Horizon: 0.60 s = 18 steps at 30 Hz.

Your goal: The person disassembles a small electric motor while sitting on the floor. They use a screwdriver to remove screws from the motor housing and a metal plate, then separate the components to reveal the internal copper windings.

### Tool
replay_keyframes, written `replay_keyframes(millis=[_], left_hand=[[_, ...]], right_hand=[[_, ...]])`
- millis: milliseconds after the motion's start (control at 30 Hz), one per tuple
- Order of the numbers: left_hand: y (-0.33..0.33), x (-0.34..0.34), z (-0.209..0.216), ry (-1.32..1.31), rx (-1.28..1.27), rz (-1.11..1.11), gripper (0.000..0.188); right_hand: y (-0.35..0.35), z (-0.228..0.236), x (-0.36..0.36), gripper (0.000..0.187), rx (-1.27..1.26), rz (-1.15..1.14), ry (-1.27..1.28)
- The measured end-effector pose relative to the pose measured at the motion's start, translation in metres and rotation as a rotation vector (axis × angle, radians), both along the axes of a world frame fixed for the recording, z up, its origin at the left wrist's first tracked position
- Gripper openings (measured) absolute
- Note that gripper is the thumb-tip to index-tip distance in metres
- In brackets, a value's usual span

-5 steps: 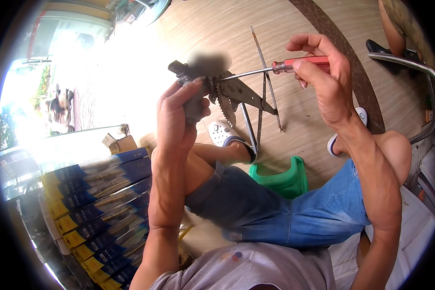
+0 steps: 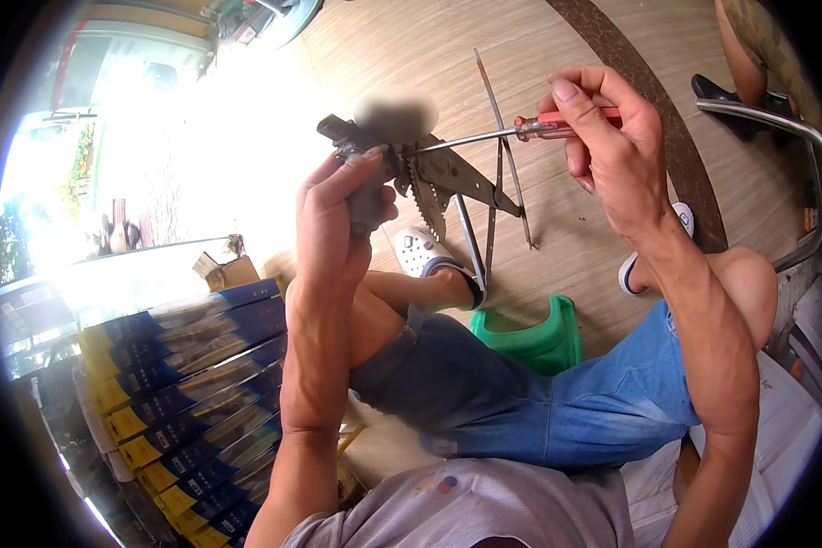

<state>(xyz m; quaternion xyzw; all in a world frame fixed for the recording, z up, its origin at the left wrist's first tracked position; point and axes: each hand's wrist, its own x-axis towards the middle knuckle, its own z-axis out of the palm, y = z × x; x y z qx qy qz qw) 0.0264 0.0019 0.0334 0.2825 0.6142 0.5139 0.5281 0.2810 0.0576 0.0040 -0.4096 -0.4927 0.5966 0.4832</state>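
My left hand (image 2: 336,196) is closed around the dark motor housing of a car window regulator (image 2: 461,173), holding it up in front of me. The regulator has a curved toothed gear plate and long metal arms that reach down toward the floor. In my right hand (image 2: 616,151) is a screwdriver (image 2: 537,126) with a clear red handle. Its shaft runs left, and the tip meets the regulator close to my left thumb, beside the gear plate. Exactly what the tip touches is too small to tell. A blurred patch covers the regulator's upper part.
Below the regulator are my white clog (image 2: 418,251) and a green plastic stool (image 2: 534,338) between my legs. At left stand stacked blue and yellow packages (image 2: 183,402) and a small cardboard box (image 2: 226,272). A metal chair frame (image 2: 776,117) and another person's leg (image 2: 747,50) are at right.
My right thumb has moved up along the screwdriver handle and the fingers have shifted their grip. My left hand and the regulator have stayed in place.
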Motion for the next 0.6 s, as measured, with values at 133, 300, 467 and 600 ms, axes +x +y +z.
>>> replay_keyframes(millis=[133,300,467,600], left_hand=[[0.000,0.000,0.000,0.003,0.002,-0.003,0.023],[-0.001,-0.001,0.000,0.004,0.003,0.005,0.024],[0.000,0.001,0.000,-0.007,0.005,-0.012,0.024],[-0.001,-0.001,0.000,-0.005,0.001,-0.002,0.025]], right_hand=[[0.000,-0.012,-0.011,0.029,0.186,-0.148,-0.025],[-0.002,-0.003,-0.004,0.029,0.023,-0.043,-0.025],[0.001,-0.016,-0.006,0.028,0.248,-0.141,-0.026],[-0.002,-0.004,-0.001,0.024,0.026,-0.024,-0.020]])
